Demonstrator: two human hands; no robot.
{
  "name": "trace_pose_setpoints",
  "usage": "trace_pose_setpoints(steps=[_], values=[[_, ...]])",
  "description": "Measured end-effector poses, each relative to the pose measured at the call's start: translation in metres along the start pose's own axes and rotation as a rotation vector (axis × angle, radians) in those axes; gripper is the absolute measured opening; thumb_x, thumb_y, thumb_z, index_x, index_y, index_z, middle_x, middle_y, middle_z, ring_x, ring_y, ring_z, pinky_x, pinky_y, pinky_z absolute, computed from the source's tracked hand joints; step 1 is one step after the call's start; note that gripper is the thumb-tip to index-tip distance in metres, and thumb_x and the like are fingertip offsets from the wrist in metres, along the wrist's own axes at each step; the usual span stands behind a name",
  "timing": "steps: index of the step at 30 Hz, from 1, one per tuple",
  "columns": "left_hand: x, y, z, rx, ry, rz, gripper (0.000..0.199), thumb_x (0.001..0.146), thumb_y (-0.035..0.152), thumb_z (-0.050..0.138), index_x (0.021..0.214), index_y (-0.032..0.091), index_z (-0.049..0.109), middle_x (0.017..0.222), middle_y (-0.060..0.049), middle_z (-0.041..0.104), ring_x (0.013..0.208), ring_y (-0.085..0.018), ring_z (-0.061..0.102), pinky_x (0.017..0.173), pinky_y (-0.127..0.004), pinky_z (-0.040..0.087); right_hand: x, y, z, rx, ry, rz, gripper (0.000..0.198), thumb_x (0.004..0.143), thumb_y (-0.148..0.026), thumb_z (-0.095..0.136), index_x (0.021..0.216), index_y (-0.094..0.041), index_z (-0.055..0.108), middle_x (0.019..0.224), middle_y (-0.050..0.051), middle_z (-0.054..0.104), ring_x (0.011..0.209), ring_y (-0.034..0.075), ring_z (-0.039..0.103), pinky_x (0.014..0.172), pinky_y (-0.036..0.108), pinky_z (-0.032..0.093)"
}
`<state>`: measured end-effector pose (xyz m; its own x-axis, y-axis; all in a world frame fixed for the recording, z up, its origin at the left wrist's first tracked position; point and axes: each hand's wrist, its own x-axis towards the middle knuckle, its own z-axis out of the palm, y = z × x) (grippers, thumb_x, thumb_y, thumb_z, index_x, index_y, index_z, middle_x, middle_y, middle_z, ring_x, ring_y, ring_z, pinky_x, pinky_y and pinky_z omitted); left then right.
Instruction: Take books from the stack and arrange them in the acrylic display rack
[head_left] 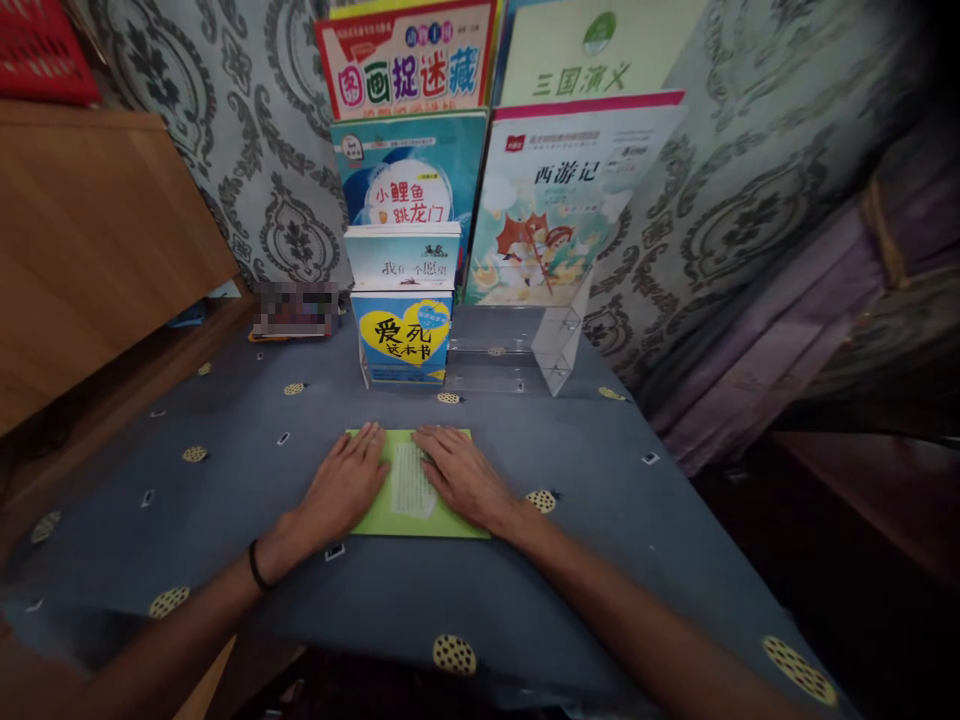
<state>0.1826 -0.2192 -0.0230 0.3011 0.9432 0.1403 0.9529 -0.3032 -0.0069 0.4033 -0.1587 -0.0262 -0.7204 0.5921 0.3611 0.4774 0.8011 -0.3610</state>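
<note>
Head view: beyond green book, clear rack, blurred stack, perhaps books.

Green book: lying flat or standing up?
Lying flat: the green book is on the table, with the left hand and right hand resting palm-down on it.

Cannot read the fine print on the green book, partly hidden under left hand and right hand. Cannot make out the pixelated cover, back left. Lose the red thing past the top-left corner.
</note>
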Motion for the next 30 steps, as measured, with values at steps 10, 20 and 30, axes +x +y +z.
trace_pose_setpoints(steps=[10,20,30], values=[[-0.012,-0.016,0.008,-0.023,0.092,-0.073,0.048,0.102,0.027,0.031,0.144,0.010,0.047,0.150,-0.020,0.051,0.143,-0.028,0.044,0.112,-0.050,0.043,0.012,-0.023,0.006,-0.116,-0.101,-0.016,0.035,0.101,-0.020,0.046,0.133,-0.014,0.058,0.140,0.018,0.060,0.137,0.028,0.050,0.116,0.052,0.038],[-0.014,-0.018,0.009,-0.019,0.120,-0.048,0.048,0.101,0.024,0.028,0.142,0.009,0.048,0.148,-0.020,0.052,0.143,-0.029,0.044,0.110,-0.053,0.044,0.011,-0.031,0.015,-0.079,-0.167,-0.045,0.055,0.102,-0.040,0.048,0.147,-0.008,0.044,0.155,0.020,0.044,0.148,0.028,0.034,0.121,0.049,0.032],[-0.014,-0.018,0.008,-0.059,0.121,-0.060,0.047,0.102,0.027,0.030,0.141,0.011,0.051,0.150,-0.017,0.052,0.143,-0.026,0.045,0.113,-0.049,0.041,-0.027,0.019,-0.010,-0.070,-0.074,0.148,0.053,0.103,-0.036,0.043,0.151,-0.014,0.042,0.156,0.017,0.044,0.147,0.028,0.037,0.119,0.054,0.035]])
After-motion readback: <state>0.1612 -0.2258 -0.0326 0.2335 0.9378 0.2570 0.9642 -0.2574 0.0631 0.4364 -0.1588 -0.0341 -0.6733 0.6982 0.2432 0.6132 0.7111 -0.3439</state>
